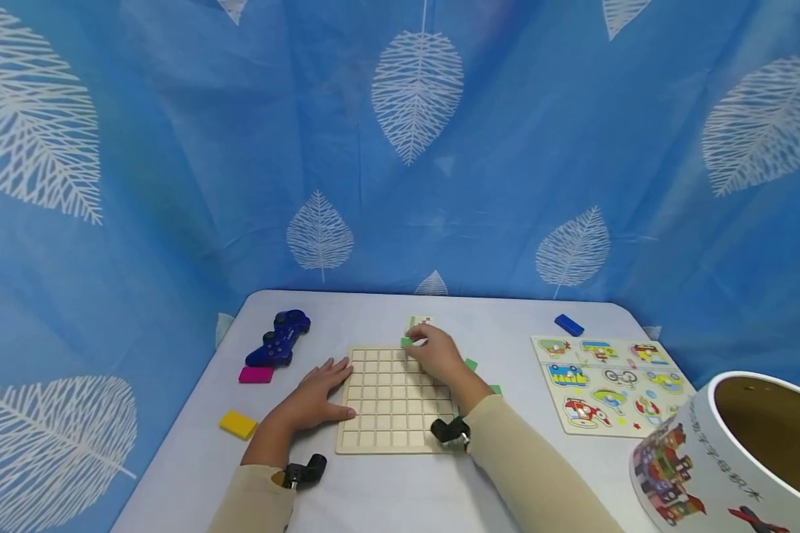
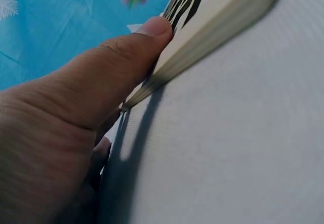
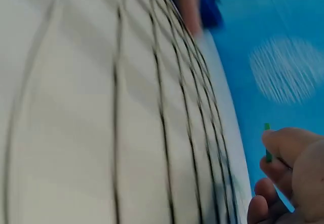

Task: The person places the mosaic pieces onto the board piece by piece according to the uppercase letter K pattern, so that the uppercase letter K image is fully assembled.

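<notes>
A pale wooden board (image 1: 390, 418) with a grid of square recesses lies flat on the white table. My left hand (image 1: 312, 400) rests along its left side with the fingers spread, the thumb on the board's edge, as the left wrist view also shows. Over the board's far edge, my right hand (image 1: 438, 357) pinches a small thin green tile (image 3: 268, 126) between thumb and fingertips, held above the surface. Just beyond it lies a small printed card (image 1: 421, 320), partly hidden by that hand. Two more green tiles (image 1: 470, 364) lie right of the board, partly covered by the right forearm.
A blue game controller (image 1: 280, 339), a pink block (image 1: 256, 375) and a yellow block (image 1: 238, 424) lie on the left. On the right are a blue block (image 1: 569, 325), a picture puzzle board (image 1: 607, 385) and a large white printed bucket (image 1: 687, 466). A blue curtain (image 1: 493, 185) hangs behind.
</notes>
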A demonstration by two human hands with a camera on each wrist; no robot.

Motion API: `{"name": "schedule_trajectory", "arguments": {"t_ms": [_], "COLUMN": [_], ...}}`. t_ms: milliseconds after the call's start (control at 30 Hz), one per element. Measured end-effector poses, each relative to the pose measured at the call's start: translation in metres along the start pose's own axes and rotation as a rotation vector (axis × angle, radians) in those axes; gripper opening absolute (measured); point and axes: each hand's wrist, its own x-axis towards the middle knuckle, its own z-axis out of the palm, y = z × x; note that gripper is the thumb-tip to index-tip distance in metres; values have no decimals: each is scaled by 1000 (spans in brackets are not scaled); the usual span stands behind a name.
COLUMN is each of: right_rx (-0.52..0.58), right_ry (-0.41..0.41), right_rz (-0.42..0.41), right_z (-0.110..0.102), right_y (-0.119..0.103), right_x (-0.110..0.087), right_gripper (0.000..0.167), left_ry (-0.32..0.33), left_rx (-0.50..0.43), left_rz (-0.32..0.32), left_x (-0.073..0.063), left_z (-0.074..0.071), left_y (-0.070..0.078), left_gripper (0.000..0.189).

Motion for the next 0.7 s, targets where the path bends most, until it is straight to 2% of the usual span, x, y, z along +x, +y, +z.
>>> {"name": "schedule_trajectory", "arguments": {"t_ms": [67, 133, 300, 467, 567, 633, 700], "right_rx": [-14, -31, -82, -198, -276, -274, -198], "right_ry": [-48, -57, 21, 98, 106, 74, 38], "right_rz": [-39, -37, -6, -33, -70, -96, -114], "right_z": [22, 40, 66, 80, 83, 80, 69], "right_y": [-15, -25, -32, -30, -27, -27, -27], "right_x": [4, 8, 14, 15, 15, 14, 10], "right_gripper": [24, 16, 8, 9, 12, 16, 23], "left_ry": [0, -1, 11, 18, 25, 33, 42], "left_rx": [3, 3, 9, -3, -14, -12, -9], "left_rz": [7, 18, 41, 38, 34, 20, 3], "left_x": [0, 0, 0, 0, 0, -1, -2], "left_z": [-1, -2, -3, 1, 4, 5, 4], "left_y": [0, 0, -2, -4, -5, -5, -5], "left_gripper": [97, 96, 93, 90, 90, 90, 90]}}
